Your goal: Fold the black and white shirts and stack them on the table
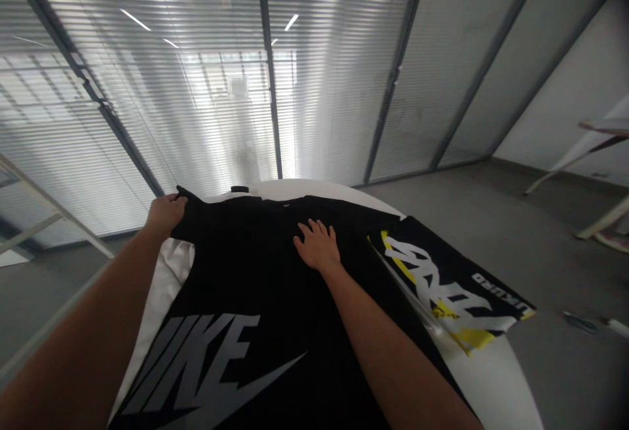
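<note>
A black T-shirt (255, 273) with a grey logo and lettering lies spread over a white round table (506, 377), its collar at the far side. At the left sleeve, my left hand (166, 214) pinches the sleeve's end and holds it slightly raised. My right hand (318, 245) rests flat on the upper chest below the collar, fingers spread. White cloth (170, 273) shows beneath the shirt at the left. Beside the right sleeve lies a folded black, white and yellow printed garment (442, 279), partly over the table edge.
A small dark round object (240, 189) sits at the table's far edge. Beyond stands a glass partition with blinds (324, 89). Pale metal legs of a frame (54, 207) are at the left, and furniture legs (555, 174) at the right. Cables (580, 322) lie on the grey floor.
</note>
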`<state>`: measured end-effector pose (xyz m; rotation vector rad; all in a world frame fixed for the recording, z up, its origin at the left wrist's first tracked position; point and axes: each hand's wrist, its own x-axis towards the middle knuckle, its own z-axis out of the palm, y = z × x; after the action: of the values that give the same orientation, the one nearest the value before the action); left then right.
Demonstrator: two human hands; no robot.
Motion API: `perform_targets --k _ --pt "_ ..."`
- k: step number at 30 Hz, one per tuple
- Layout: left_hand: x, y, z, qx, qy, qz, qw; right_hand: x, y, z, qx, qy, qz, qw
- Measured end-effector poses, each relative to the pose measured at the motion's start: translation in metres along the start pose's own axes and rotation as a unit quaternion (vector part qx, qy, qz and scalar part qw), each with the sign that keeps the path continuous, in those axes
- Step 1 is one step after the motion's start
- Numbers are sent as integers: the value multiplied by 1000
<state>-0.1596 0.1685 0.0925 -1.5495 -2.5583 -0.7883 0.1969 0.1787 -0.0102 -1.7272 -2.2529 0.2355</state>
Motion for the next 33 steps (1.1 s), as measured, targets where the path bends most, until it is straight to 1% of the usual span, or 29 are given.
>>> perform_targets --k 4,8,10,13,15,16,18,19,20,21,22,23,24,25,26,30,33 --pt "-1 36 6 -4 -4 24 1000 0 0 0 4 3 -1 1000" --pt "-12 74 19 25 -23 78 996 -1 1 1 6 3 -3 1000" --pt "-20 86 29 36 -36 96 994 -1 2 1 6 5 -4 1000" --pt "-33 95 48 47 -76 135 987 0 3 1 5 4 -4 1000" --pt "-41 95 59 49 -117 174 977 0 3 2 5 4 -4 1000" --pt "-45 94 62 48 -148 190 969 0 4 2 7 5 -4 1000" --pt "-52 90 64 41 -226 195 954 0 4 2 10 7 -7 1000" --pt "-55 87 64 39 -255 191 947 0 4 2 11 8 -7 1000" --pt "-58 84 63 42 -262 188 946 0 4 3 12 9 -6 1000" --pt "-61 81 63 48 -242 189 950 0 4 3 12 11 -6 1000" --pt "-63 77 63 59 -197 198 958 0 4 3 11 13 -7 1000" --pt "-66 73 65 74 -140 212 964 0 4 3 11 16 -7 1000" --pt "-70 69 68 92 -94 226 965 0 4 3 11 18 -7 1000" --pt "-74 64 72 111 -68 235 963 0 4 3 11 19 -8 1000" --pt "-78 59 78 128 -62 237 961 0 4 3 11 18 -8 1000" --pt "-89 44 100 179 -108 216 954 0 4 2 10 8 -5 1000" --pt "-90 40 105 193 -112 216 951 0 3 2 9 -1 -4 1000"
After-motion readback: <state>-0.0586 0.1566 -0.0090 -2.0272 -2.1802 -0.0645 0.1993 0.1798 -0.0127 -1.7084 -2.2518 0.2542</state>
